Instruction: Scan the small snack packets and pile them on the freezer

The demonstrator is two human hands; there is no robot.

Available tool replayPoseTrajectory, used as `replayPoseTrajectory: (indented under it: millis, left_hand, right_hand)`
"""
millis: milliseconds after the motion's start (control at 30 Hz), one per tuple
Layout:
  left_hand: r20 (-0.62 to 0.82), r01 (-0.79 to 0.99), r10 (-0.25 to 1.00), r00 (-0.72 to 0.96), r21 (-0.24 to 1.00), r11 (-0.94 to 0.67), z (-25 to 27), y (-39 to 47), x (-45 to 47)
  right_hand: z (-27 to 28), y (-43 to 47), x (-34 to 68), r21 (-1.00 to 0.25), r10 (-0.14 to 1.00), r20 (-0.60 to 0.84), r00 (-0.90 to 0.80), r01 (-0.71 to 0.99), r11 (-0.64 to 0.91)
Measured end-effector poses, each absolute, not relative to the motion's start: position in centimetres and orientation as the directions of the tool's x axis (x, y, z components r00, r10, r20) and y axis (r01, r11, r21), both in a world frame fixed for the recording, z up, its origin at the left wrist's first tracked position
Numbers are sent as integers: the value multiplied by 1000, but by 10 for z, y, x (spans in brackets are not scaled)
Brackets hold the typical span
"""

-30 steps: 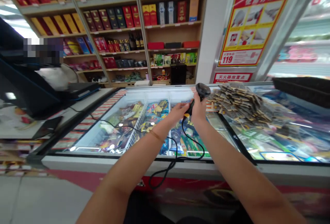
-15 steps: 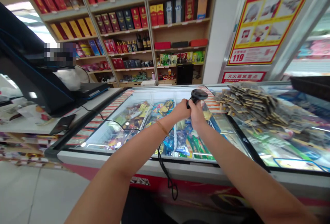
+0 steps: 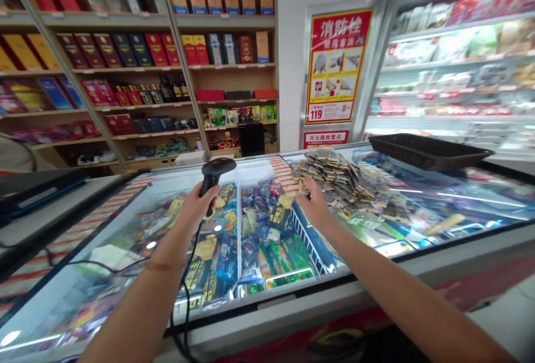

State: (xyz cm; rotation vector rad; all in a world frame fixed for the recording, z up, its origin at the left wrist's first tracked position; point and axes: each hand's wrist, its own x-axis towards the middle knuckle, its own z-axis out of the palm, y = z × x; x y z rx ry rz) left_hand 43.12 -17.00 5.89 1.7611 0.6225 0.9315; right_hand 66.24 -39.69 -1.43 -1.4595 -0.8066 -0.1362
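My left hand point(image 3: 195, 206) is wrapped round the handle of a black barcode scanner point(image 3: 218, 167), held upright above the glass top of a chest freezer point(image 3: 254, 313). The scanner's cable hangs down past my left wrist. At the near left edge of a pile of small flat packets point(image 3: 340, 176), my right hand point(image 3: 315, 207) reaches out with thumb and fingers apart. Whether its fingertips touch a packet I cannot tell. Under the glass lie colourful ice cream packs point(image 3: 282, 254), split by white wire dividers.
A black tray point(image 3: 430, 151) rests on the freezer to the right of the pile. At the left stands a counter with a dark flat device point(image 3: 37, 190). Shelves of boxed goods point(image 3: 129, 51) line the back, and a lit display fridge point(image 3: 455, 84) stands at the far right.
My view has turned to the right. My hands, together at the scanner before, are now apart: the left keeps the scanner, and the right has let go and moved to the packet pile.
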Motion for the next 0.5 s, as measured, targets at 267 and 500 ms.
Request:
replayPoseTrajectory:
  millis: [267, 500]
  left_hand:
    - [214, -73, 793, 570, 975, -211, 21, -202, 447]
    - [244, -89, 764, 597, 967, -239, 17, -210, 442]
  right_hand:
    - [86, -432, 818, -834, 36, 528, 849, 525, -170]
    - [107, -402, 869, -916, 67, 348, 935, 354, -189]
